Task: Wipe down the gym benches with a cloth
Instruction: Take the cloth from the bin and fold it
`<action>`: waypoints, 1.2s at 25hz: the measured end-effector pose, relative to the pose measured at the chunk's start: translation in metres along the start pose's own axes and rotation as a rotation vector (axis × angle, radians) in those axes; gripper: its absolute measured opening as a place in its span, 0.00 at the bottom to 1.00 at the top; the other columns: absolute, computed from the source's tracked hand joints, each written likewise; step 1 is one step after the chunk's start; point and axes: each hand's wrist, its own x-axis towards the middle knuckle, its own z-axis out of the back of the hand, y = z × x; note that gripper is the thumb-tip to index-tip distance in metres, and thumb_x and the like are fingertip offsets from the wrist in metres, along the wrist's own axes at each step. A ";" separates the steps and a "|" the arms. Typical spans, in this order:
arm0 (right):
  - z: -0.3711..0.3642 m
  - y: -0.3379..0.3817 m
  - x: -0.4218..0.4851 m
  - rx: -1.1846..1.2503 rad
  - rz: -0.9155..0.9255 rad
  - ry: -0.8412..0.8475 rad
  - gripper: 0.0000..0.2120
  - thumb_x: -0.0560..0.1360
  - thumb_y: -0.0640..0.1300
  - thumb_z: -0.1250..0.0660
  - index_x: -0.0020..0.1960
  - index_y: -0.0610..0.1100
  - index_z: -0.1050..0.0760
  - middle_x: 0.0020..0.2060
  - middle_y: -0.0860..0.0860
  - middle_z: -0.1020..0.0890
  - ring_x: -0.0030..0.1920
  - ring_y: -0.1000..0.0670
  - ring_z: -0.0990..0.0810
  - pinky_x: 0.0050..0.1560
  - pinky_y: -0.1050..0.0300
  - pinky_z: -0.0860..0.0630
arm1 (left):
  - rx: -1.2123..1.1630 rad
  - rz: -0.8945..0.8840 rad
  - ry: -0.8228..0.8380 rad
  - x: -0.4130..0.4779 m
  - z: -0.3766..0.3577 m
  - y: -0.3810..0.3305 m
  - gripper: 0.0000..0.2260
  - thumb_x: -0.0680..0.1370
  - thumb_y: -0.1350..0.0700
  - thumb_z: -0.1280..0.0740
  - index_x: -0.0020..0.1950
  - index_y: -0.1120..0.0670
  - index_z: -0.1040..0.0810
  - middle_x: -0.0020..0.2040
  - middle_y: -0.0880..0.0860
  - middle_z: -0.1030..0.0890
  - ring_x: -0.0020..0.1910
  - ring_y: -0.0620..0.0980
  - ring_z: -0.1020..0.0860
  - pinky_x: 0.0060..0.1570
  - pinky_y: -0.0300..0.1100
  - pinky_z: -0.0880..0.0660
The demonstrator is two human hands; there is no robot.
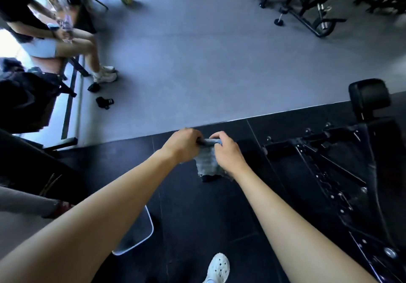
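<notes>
Currently held: grey-blue cloth (206, 161), hanging between both hands over the black floor tiles (197, 216).
Left hand (183, 143): fingers curled round the cloth's top edge.
Right hand (228, 153): fingers curled, pinching the same edge just beside the left.
Right of the hands: black bench frame (329, 161) with padded roller (369, 97).
Below the hands: white perforated clog (218, 268).
Far left: seated person (66, 41).

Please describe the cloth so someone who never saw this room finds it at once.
Look at the black floor tiles in the lower half, left of the black metal frame. There the left hand and right hand grip the cloth by its top edge. It is the only pale grey-blue ribbed fabric, hanging against the dark floor.
</notes>
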 end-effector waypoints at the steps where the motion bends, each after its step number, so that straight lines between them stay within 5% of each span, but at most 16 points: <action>1: 0.017 -0.006 0.003 0.051 -0.031 0.013 0.13 0.77 0.38 0.44 0.51 0.51 0.23 0.45 0.53 0.18 0.46 0.47 0.22 0.45 0.54 0.27 | 0.063 0.000 -0.007 0.008 -0.001 -0.020 0.12 0.76 0.60 0.38 0.52 0.48 0.18 0.47 0.51 0.17 0.42 0.55 0.24 0.42 0.42 0.32; 4: 0.065 -0.037 0.013 0.185 -0.094 0.051 0.15 0.76 0.50 0.33 0.34 0.44 0.29 0.30 0.55 0.27 0.36 0.50 0.31 0.38 0.54 0.35 | 0.245 0.005 -0.003 0.035 -0.011 -0.067 0.09 0.79 0.54 0.39 0.50 0.49 0.18 0.48 0.51 0.16 0.42 0.56 0.25 0.43 0.43 0.33; 8: 0.107 -0.105 0.028 0.254 -0.087 -0.020 0.36 0.63 0.71 0.29 0.48 0.37 0.18 0.36 0.48 0.15 0.37 0.52 0.19 0.38 0.54 0.30 | 0.228 0.040 0.042 0.070 -0.038 -0.119 0.14 0.79 0.41 0.34 0.46 0.50 0.20 0.45 0.50 0.20 0.42 0.55 0.23 0.40 0.44 0.31; 10: 0.130 -0.125 0.023 0.333 -0.177 -0.084 0.33 0.67 0.69 0.30 0.45 0.36 0.18 0.32 0.52 0.18 0.33 0.49 0.20 0.36 0.53 0.28 | 0.153 0.032 0.095 0.085 -0.059 -0.147 0.13 0.79 0.41 0.33 0.43 0.49 0.24 0.44 0.48 0.22 0.42 0.53 0.25 0.40 0.44 0.33; 12: 0.145 -0.145 0.021 0.440 -0.281 -0.130 0.24 0.74 0.58 0.31 0.31 0.41 0.31 0.26 0.52 0.31 0.25 0.50 0.31 0.29 0.57 0.36 | 0.141 -0.004 0.138 0.102 -0.084 -0.168 0.09 0.79 0.45 0.34 0.44 0.48 0.23 0.48 0.48 0.21 0.45 0.51 0.25 0.40 0.43 0.33; 13: 0.149 -0.160 0.024 0.482 -0.338 -0.156 0.21 0.75 0.53 0.31 0.32 0.43 0.35 0.27 0.50 0.34 0.25 0.50 0.34 0.29 0.58 0.39 | 0.155 -0.022 0.153 0.113 -0.096 -0.175 0.07 0.80 0.48 0.35 0.45 0.49 0.22 0.50 0.48 0.21 0.46 0.51 0.25 0.41 0.43 0.31; 15: 0.152 -0.188 0.031 0.589 -0.451 -0.186 0.11 0.74 0.48 0.32 0.38 0.43 0.28 0.31 0.47 0.30 0.30 0.49 0.30 0.33 0.55 0.35 | 0.180 -0.033 0.175 0.132 -0.117 -0.182 0.07 0.79 0.51 0.37 0.46 0.49 0.19 0.50 0.48 0.21 0.48 0.51 0.22 0.41 0.45 0.27; 18: 0.146 -0.220 0.043 0.733 -0.542 -0.242 0.20 0.67 0.51 0.30 0.47 0.34 0.22 0.36 0.46 0.23 0.36 0.46 0.26 0.38 0.51 0.30 | 0.235 -0.036 0.245 0.159 -0.146 -0.184 0.08 0.76 0.56 0.38 0.47 0.50 0.18 0.49 0.48 0.20 0.47 0.54 0.21 0.43 0.48 0.22; 22: 0.125 -0.256 0.070 0.785 -0.602 -0.368 0.17 0.69 0.45 0.21 0.52 0.41 0.24 0.42 0.47 0.17 0.41 0.48 0.18 0.42 0.49 0.20 | 0.275 -0.020 0.298 0.200 -0.186 -0.160 0.11 0.74 0.62 0.39 0.50 0.51 0.19 0.48 0.51 0.19 0.43 0.56 0.22 0.42 0.47 0.25; 27: 0.064 -0.315 0.147 0.476 -0.755 -0.459 0.05 0.79 0.42 0.34 0.54 0.42 0.27 0.50 0.46 0.19 0.47 0.46 0.21 0.49 0.49 0.22 | 0.247 0.004 0.367 0.273 -0.258 -0.085 0.11 0.82 0.50 0.40 0.48 0.53 0.21 0.46 0.53 0.18 0.43 0.58 0.21 0.43 0.47 0.25; 30: 0.027 -0.358 0.208 0.213 -0.682 -0.574 0.09 0.83 0.43 0.41 0.59 0.43 0.24 0.53 0.49 0.18 0.51 0.46 0.21 0.49 0.55 0.29 | 0.197 0.059 0.351 0.319 -0.314 -0.033 0.16 0.83 0.46 0.44 0.46 0.54 0.24 0.46 0.54 0.18 0.43 0.58 0.22 0.46 0.48 0.23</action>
